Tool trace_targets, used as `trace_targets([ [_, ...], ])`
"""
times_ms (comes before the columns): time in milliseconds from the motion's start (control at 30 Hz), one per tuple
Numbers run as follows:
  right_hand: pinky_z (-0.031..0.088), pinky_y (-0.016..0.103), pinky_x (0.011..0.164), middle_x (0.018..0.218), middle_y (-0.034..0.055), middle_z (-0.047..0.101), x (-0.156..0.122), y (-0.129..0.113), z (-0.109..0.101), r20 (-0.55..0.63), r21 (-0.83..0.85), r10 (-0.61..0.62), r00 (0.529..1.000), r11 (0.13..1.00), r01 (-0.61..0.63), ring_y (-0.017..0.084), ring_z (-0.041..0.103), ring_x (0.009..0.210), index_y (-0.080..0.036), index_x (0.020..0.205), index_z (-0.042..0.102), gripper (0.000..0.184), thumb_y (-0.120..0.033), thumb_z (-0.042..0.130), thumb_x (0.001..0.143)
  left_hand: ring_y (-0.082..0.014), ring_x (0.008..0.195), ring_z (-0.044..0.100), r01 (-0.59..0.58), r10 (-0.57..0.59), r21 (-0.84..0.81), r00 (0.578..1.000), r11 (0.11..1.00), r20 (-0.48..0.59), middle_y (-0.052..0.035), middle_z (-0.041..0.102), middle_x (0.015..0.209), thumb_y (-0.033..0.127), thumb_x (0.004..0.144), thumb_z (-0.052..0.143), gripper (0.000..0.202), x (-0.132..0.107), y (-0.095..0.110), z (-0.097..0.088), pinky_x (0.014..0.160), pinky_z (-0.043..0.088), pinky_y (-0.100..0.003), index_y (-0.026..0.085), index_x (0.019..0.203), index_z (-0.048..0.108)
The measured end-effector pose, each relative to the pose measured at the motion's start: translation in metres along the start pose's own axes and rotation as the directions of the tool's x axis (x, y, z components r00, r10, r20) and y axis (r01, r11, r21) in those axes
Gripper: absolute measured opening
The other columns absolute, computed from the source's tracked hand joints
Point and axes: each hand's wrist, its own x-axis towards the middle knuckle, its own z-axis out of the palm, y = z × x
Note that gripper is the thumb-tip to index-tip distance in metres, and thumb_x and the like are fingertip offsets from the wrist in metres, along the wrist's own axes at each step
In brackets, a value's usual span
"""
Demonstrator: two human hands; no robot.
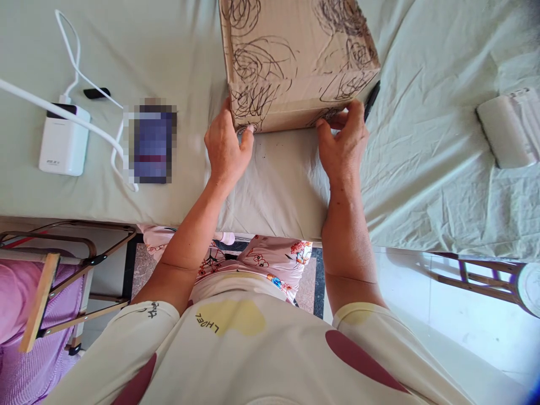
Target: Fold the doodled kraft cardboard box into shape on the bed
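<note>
A brown cardboard box [291,67], scribbled over with dark loops, stands on the cloth-covered table, its far end cut off by the top of the view. My left hand [228,143] grips its near left corner, thumb on the front face and the other fingers mostly hidden along the side. At the near right corner, my right hand [343,140] holds the lower edge with thumb and fingers bent. A black pen-like object [372,101] lies just beyond the right hand, partly hidden by the box and hand.
A white power bank [65,140] with a white cable [76,53], a small black object [97,93] and a blurred-out dark blue rectangle [152,146] lie on the left. At the right sits a folded pale cloth [510,126]. A folding chair [54,287] stands below the table's left edge.
</note>
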Motion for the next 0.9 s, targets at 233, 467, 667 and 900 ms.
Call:
trace_targets([
  [233, 0.051, 0.048, 0.104, 0.121, 0.0078, 0.068, -0.001, -0.005, -0.005, -0.172, 0.126, -0.174, 0.97, 0.972, 0.197, 0.025, 0.063, 0.108, -0.029, 0.145, 0.04, 0.056, -0.045, 0.057, 0.094, -0.0276, 0.156, 0.048, -0.139, 0.127, -0.065, 0.979, 0.988, -0.161, -0.0112, 0.054, 0.164, 0.066, 0.099, 0.052, 0.077, 0.001, 0.013, -0.005, 0.135, 0.034, -0.043, 0.025, 0.16, 0.032],
  [467, 0.05, 0.047, 0.096, 0.12, 0.0069, 0.056, 0.004, -0.004, -0.006, -0.387, 0.109, -0.372, 0.844, 0.89, 0.442, 0.027, 0.059, 0.102, -0.038, 0.146, 0.037, 0.056, -0.069, 0.042, 0.099, -0.025, 0.166, 0.031, -0.196, 0.162, -0.13, 0.959, 0.972, -0.234, 0.0004, 0.042, 0.172, 0.078, 0.097, 0.04, 0.082, -0.006, 0.033, -0.018, 0.135, 0.034, -0.04, 0.038, 0.166, 0.02],
  [667, 0.057, 0.048, 0.095, 0.128, 0.0063, 0.057, 0.0, -0.012, -0.004, -0.503, 0.014, -0.46, 0.731, 0.842, 0.54, 0.025, 0.064, 0.105, -0.044, 0.142, 0.041, 0.04, -0.062, 0.033, 0.107, -0.0267, 0.158, 0.04, -0.338, 0.297, -0.086, 0.903, 0.937, -0.309, -0.0029, 0.043, 0.169, 0.074, 0.101, 0.035, 0.073, -0.009, 0.041, -0.019, 0.13, 0.036, -0.046, 0.036, 0.161, 0.021],
  [900, 0.057, 0.044, 0.086, 0.128, 0.0055, 0.059, -0.007, -0.017, -0.006, -0.459, -0.018, -0.491, 0.74, 0.838, 0.545, 0.024, 0.062, 0.102, -0.044, 0.147, 0.05, 0.041, -0.054, 0.046, 0.108, -0.0272, 0.154, 0.044, -0.41, 0.4, 0.039, 0.858, 0.911, -0.323, -0.0076, 0.049, 0.161, 0.059, 0.101, 0.041, 0.063, -0.006, 0.041, -0.018, 0.129, 0.04, -0.046, 0.038, 0.16, 0.029],
])
